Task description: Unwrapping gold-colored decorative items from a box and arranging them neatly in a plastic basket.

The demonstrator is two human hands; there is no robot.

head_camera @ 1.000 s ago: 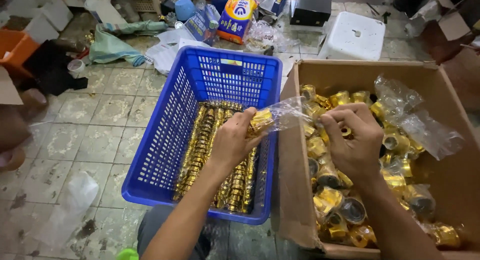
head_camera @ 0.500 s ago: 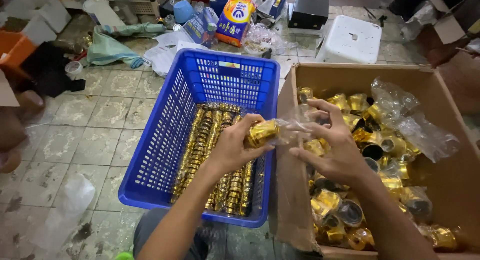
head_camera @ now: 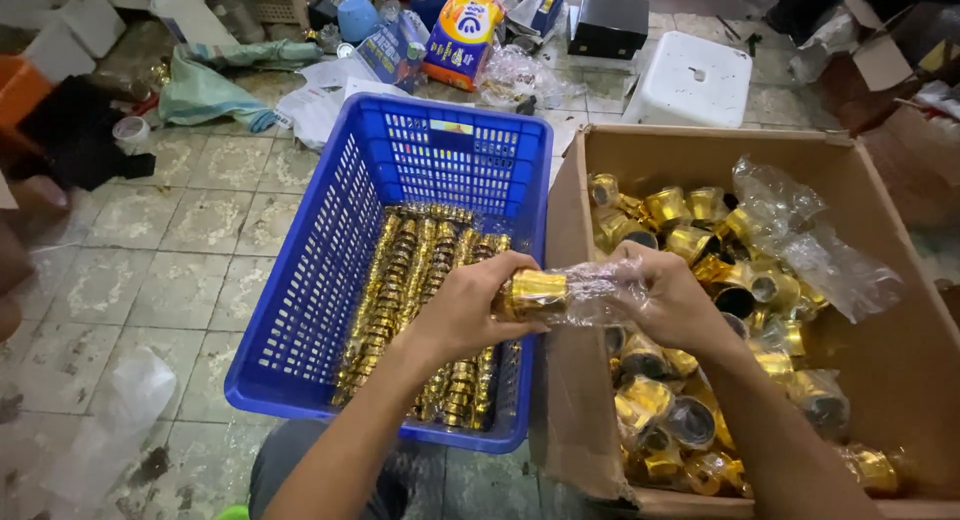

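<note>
My left hand (head_camera: 462,310) grips a shiny gold cap (head_camera: 533,292) over the right rim of the blue plastic basket (head_camera: 330,250). My right hand (head_camera: 672,298) holds the clear plastic wrapper (head_camera: 595,290) that trails off the cap to the right. Both hands meet above the gap between the basket and the cardboard box (head_camera: 905,380). Rows of gold caps (head_camera: 400,290) lie lined up on the basket floor. The box holds several loose gold caps (head_camera: 690,240), some still in clear bags.
A crumpled clear bag (head_camera: 810,240) lies on the caps in the box. A white plastic stool (head_camera: 690,80), a black box (head_camera: 610,25), an orange and blue bag (head_camera: 462,35) and scattered litter sit on the tiled floor behind. A clear bag (head_camera: 110,420) lies at lower left.
My right hand left the caps in the box and came left to the wrapped cap in my left hand. Both hands sank a little toward the basket rim.
</note>
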